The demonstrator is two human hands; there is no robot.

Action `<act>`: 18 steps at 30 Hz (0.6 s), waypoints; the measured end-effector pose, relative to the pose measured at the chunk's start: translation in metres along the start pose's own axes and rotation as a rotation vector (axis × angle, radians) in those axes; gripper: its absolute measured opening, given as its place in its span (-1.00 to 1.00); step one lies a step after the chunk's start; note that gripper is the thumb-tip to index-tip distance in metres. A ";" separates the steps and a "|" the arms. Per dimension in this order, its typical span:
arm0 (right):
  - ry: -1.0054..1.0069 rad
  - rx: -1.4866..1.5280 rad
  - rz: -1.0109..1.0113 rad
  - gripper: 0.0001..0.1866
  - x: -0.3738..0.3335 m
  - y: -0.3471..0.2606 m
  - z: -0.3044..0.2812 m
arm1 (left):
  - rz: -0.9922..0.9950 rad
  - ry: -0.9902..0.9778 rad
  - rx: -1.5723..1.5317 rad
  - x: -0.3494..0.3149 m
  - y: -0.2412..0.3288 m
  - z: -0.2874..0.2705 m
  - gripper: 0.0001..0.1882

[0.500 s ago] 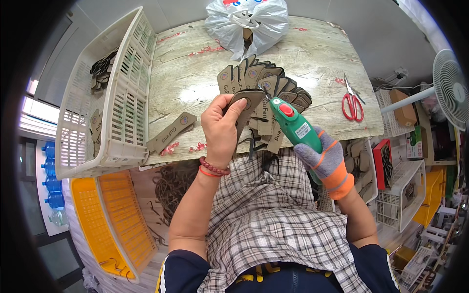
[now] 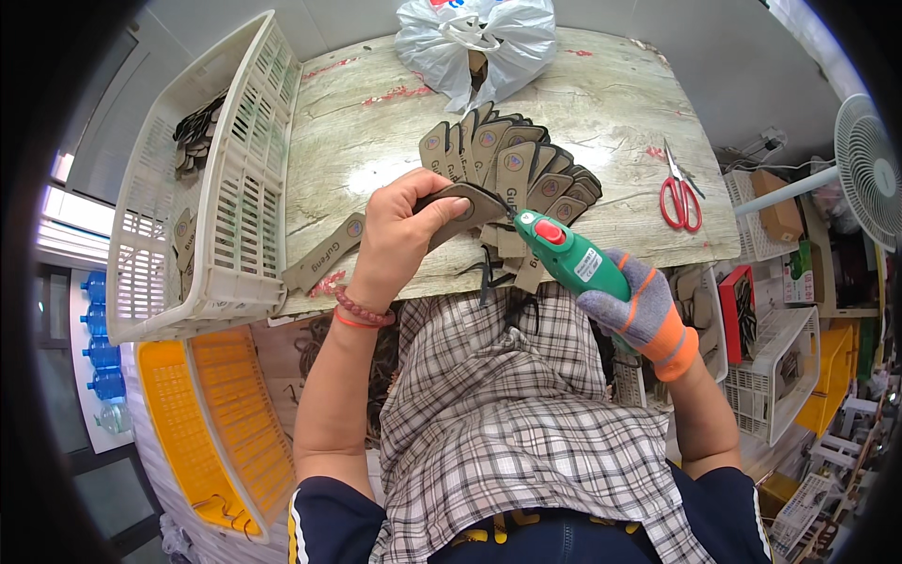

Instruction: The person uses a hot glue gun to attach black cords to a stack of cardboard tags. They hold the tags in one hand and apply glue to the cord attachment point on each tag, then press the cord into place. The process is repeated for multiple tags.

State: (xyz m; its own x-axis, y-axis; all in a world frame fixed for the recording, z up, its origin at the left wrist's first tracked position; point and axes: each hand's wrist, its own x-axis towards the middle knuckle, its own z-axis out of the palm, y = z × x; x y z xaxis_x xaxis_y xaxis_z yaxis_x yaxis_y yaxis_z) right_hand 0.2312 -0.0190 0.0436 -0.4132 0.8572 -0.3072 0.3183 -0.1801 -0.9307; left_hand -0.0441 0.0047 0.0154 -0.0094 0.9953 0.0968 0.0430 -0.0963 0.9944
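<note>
Item: left hand [image 2: 399,235], bare, centre of frame, fingers curled and pinching a flat tan insole-shaped piece [image 2: 468,209] by its edge. Against half a second ago it sits almost unchanged, the piece tipped slightly nearer the tool; work on this one piece appears ongoing.

Item: right hand [image 2: 639,305], grey-and-orange knit glove, wrapped round a glossy green handheld tool [image 2: 568,258] (red button on top), its tip touching the piece.

Item: fanned stack of matching cardboard-like pieces [image 2: 512,155], matte, rounded, on the worn wood-grain table [image 2: 376,132].

Item: red scissors [image 2: 678,195], right; white lattice basket [image 2: 235,188], left.
</note>
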 end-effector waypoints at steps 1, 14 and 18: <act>-0.005 -0.010 -0.005 -0.52 0.000 0.000 0.000 | 0.001 -0.017 0.015 0.000 0.001 -0.002 -0.90; -0.002 -0.085 -0.048 -0.45 0.000 0.002 0.002 | -0.136 -0.270 0.175 0.001 0.017 0.002 -0.90; -0.024 -0.050 -0.037 -0.47 0.006 0.000 0.005 | -0.167 -0.297 0.059 0.001 0.009 0.008 -0.90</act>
State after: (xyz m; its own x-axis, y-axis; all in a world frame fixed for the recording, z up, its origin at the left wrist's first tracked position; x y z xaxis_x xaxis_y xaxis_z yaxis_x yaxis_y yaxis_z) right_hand 0.2243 -0.0165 0.0410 -0.4459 0.8508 -0.2782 0.3442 -0.1239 -0.9307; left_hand -0.0356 0.0053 0.0242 0.2694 0.9586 -0.0920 0.1227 0.0606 0.9906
